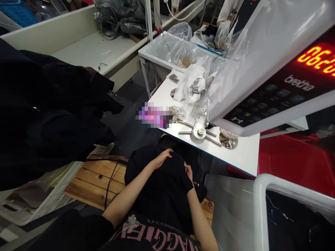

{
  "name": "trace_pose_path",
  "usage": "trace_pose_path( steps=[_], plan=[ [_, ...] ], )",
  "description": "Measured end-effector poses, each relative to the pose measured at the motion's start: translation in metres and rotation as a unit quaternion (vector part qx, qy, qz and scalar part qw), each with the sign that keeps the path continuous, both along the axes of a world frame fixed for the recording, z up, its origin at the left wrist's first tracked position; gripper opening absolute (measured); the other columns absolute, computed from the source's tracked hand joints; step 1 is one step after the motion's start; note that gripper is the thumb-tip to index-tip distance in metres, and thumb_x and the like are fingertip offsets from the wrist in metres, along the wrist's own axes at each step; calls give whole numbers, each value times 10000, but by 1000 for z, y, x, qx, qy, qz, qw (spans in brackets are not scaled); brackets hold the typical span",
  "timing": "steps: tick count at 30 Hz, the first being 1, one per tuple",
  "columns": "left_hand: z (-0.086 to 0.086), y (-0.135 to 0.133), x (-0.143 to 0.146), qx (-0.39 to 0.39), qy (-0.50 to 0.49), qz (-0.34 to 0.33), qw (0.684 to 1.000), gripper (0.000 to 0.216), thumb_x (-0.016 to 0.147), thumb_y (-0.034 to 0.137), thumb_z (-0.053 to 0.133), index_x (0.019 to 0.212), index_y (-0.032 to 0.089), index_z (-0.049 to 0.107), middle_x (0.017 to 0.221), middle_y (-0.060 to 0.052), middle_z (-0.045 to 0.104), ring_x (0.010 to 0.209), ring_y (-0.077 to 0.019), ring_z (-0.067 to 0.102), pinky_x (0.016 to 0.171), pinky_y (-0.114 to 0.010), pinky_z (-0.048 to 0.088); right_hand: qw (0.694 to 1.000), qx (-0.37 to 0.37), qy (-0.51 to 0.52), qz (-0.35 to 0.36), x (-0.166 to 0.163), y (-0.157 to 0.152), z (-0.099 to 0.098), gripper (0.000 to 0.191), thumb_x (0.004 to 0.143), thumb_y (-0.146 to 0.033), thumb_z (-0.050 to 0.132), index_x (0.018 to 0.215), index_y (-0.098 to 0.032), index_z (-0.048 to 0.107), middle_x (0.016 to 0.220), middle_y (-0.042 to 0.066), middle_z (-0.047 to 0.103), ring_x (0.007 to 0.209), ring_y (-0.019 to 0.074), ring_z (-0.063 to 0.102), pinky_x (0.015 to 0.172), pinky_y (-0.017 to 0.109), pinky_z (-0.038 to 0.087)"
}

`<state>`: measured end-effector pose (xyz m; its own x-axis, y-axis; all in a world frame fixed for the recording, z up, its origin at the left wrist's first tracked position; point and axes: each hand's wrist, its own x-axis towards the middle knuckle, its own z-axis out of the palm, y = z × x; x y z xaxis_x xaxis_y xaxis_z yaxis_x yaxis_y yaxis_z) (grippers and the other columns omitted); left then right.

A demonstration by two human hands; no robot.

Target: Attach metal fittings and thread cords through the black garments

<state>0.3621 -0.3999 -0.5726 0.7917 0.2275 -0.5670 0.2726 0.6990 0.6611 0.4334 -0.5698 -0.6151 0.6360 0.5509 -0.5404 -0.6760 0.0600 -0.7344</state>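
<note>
A black garment [159,184] lies bunched on my lap, just in front of the white table's edge. My left hand [163,157] rests on top of it with fingers curled into the cloth at its upper fold. My right hand [188,171] is mostly buried in the fabric on the right side, only a few fingers showing, closed on the cloth.
White table [243,157] ahead holds clear plastic bags [193,82], metal springs and small hardware [199,132]. A machine head with a control panel and red digits [282,69] hangs over it at right. Black fabric pile [47,115] at left; wooden pallet [94,177] below; white rail [261,205] at right.
</note>
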Motion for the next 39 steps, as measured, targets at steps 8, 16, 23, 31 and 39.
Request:
trace_pose_path(
  steps=[8,16,23,31,39],
  plan=[
    [-1,-28,9,21,5,-38,999,292,586,209,639,839,199,494,692,55,528,640,-109,509,632,-216,385,999,21,10,-37,6,-28,-1,108,629,-286,578,579,-210,520,524,-75,530,531,112,522,589,233,451],
    [2,-30,21,32,10,-27,999,246,625,262,661,830,178,554,731,32,547,686,-114,525,660,-217,397,998,48,36,-37,12,-24,8,119,578,-314,561,641,-214,561,531,-65,545,539,135,547,616,259,479],
    [-2,-17,10,17,31,0,999,271,660,283,647,897,185,562,724,29,556,675,-118,535,650,-220,410,998,34,42,-25,6,-8,12,169,600,-306,567,734,-213,612,573,-45,594,727,197,631,722,295,496],
    [-7,-5,0,-5,24,28,999,219,707,273,619,909,200,578,723,35,553,662,-96,525,647,-194,410,999,-22,-3,-34,3,8,22,52,661,-254,586,618,-226,581,587,-35,607,697,168,604,697,273,482],
    [-10,-3,2,-10,24,37,999,215,698,271,632,896,199,589,749,29,570,686,-103,540,663,-198,420,998,-44,-20,-34,7,13,23,30,656,-237,603,628,-227,597,600,-11,619,716,187,598,689,288,483]
  ],
)
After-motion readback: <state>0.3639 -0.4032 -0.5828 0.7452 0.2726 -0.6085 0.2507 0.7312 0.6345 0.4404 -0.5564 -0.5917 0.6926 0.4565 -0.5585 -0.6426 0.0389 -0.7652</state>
